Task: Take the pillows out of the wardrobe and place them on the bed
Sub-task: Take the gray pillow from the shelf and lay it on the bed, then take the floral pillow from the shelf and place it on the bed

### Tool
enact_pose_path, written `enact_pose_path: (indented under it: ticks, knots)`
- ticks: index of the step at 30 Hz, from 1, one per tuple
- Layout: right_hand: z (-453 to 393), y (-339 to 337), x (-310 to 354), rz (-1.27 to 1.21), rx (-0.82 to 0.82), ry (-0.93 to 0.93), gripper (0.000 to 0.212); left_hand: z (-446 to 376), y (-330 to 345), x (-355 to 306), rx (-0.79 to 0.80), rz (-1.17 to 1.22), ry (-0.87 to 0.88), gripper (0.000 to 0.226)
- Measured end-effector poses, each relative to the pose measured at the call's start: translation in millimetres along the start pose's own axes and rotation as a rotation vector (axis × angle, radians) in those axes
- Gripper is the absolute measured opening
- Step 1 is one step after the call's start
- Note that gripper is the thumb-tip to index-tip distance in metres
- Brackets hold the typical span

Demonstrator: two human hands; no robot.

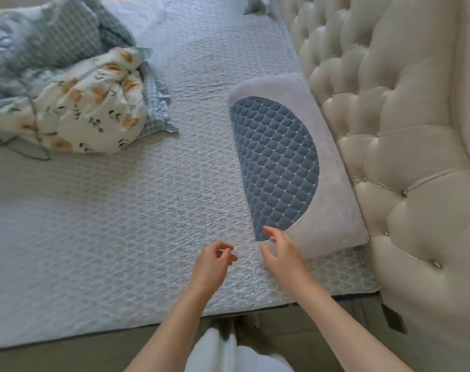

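Observation:
A pale grey pillow with a blue quilted half-round panel lies flat on the bed, along the tufted headboard. My right hand hovers at the pillow's near corner, fingers spread, holding nothing; its fingertips are close to the blue panel's tip. My left hand is just to its left over the white bedspread, fingers loosely curled and empty. The wardrobe is out of view.
A crumpled floral and blue-checked duvet is heaped at the far left of the bed. The cream tufted headboard runs down the right side. The bed's near edge and the floor are below my arms.

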State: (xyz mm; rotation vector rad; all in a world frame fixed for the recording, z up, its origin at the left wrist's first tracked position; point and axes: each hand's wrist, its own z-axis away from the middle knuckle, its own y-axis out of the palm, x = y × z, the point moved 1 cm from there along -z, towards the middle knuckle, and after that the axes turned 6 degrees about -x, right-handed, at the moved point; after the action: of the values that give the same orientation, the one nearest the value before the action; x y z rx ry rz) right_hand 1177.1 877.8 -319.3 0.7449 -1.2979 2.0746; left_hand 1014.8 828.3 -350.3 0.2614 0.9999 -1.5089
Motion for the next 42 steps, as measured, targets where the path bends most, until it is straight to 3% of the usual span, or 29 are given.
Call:
enact_pose_path:
  ticks: [11, 16, 31, 42]
  knots:
    - [86, 98, 100, 0.246, 0.336, -0.408, 0.036, 140, -137, 111, -0.579, 0.321, -0.124, 0.022]
    - [124, 166, 142, 0.371, 0.519, -0.625, 0.038, 197, -186, 179, -0.774, 0.296, -0.213, 0.021]
    - [286, 373, 267, 0.440, 0.865, -1.017, 0.039, 314, -345, 333, -1.108, 0.370, -0.439, 0.014]
    - [358, 499, 344, 0.518, 1.136, -1.240, 0.032, 368, -397, 413, -1.362, 0.476, -0.643, 0.019]
